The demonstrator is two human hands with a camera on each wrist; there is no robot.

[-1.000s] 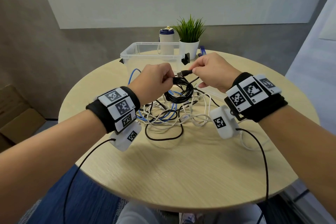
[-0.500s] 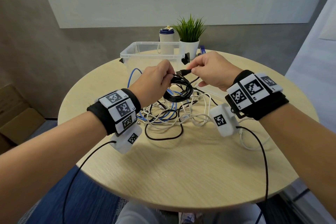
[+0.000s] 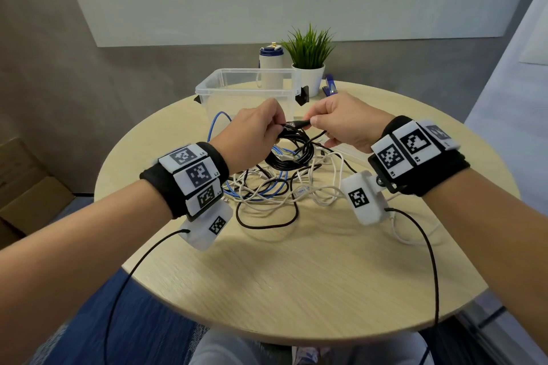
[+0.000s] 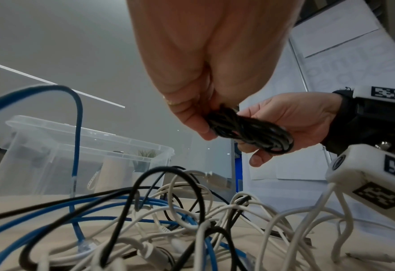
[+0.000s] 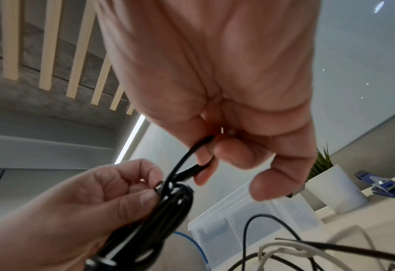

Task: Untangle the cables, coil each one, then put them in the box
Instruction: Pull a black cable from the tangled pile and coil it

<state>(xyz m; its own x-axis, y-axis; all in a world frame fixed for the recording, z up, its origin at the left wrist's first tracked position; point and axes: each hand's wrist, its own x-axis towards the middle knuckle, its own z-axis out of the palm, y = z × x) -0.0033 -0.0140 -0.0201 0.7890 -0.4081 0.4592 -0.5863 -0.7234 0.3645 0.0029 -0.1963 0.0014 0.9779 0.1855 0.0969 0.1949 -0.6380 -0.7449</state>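
The clear plastic box [image 3: 252, 89] stands at the far side of the round table [image 3: 296, 275], open-topped and seemingly still without cables in it, and everything else is arranged on the near side of it. Just in front of the box, raised off the tabletop, the left hand [image 3: 252, 133] has its fingers curled round a bundle of black cable [image 3: 292, 154] wound into loops, pinching the turns together at the top so they cannot spring apart. The right hand [image 3: 341, 121], beside it and equally near the box, pinches the cable's free end [image 3: 299, 123] between thumb and fingers, with the plug pointed at the bundle; I judge it is about to wrap or tuck that tail to lock the coil, though the wrist views are too close to show exactly how the end threads. Below both hands, on the table nearer the person than the box, lies the tangled heap [image 3: 281, 190] of white, blue and black cables, left there because it is to be worked one strand at a time. Behind the box stand a small potted plant [image 3: 308, 68] and a white bottle [image 3: 271, 65], out of the way.
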